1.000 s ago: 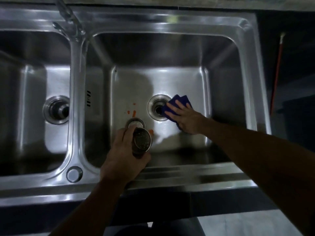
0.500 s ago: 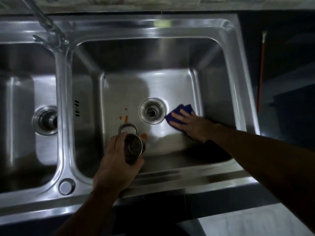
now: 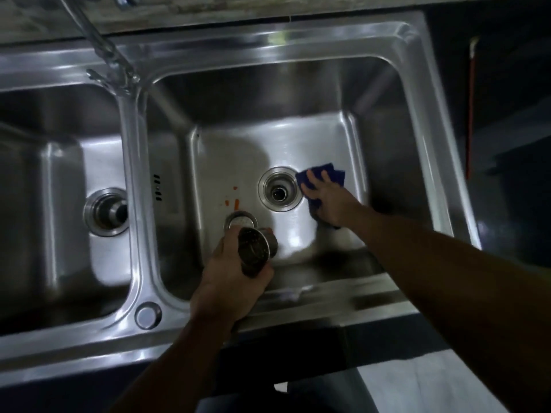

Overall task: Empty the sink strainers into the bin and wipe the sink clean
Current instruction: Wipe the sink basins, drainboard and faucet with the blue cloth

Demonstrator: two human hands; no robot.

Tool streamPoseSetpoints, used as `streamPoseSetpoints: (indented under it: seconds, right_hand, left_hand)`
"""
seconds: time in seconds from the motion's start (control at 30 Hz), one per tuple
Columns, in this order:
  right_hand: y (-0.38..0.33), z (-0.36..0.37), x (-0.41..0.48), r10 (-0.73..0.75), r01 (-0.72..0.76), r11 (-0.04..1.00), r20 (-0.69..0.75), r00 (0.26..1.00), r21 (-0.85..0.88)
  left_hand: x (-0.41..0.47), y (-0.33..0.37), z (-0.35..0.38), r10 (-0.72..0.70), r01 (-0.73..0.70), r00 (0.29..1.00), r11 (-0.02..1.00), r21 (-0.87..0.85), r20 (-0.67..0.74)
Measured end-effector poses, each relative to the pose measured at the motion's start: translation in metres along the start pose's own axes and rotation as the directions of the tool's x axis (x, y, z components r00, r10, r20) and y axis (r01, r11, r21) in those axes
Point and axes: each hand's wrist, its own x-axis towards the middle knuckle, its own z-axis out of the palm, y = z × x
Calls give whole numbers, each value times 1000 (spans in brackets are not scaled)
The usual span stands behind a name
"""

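Observation:
My left hand (image 3: 231,277) grips a perforated steel strainer basket (image 3: 255,253) over the front of the right sink basin (image 3: 298,150). A round steel piece, perhaps a strainer lid (image 3: 240,220), lies on the basin floor just beyond it. My right hand (image 3: 326,196) presses a blue cloth (image 3: 322,174) flat on the basin floor, right of the open drain (image 3: 279,192). Small orange food scraps (image 3: 235,201) lie left of the drain.
The left basin (image 3: 59,174) has its own drain with a strainer (image 3: 107,211) in place. A tap (image 3: 104,52) rises from the divider at the back. A red-handled tool (image 3: 471,108) leans in the dark space to the right of the sink.
My right hand slid the blue cloth from over the drain's edge to its right side. My left hand keeps the strainer basket in about the same place. The camera shifted.

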Motion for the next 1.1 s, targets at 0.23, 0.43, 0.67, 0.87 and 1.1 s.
streamPoseSetpoints:
  seconds: [0.23,0.43,0.67,0.87,1.1]
  right_hand:
    - [-61,-19,-102,278,-115,383,5,960,917]
    - [-118,-55,-157,187,-58,-327,125,974,943]
    - [-147,-63,-183,204,134,84,-149,968,987]
    - [-128,-70,-158,269,162,130,-192,944,978]
    - [-72,-64,-148,241,81,402,-190,952,912]
  left_hand:
    - [0,-2,-14,-4,39,994,946,-321,107]
    - [9,16,-30,39,69,982,840,-537,187]
    - [28,37,-47,0,84,984,884,-459,180]
    - [48,58,-41,-12,167,965,801,-575,263]
    - [109,81,-24,-112,180,981,836,-518,160]
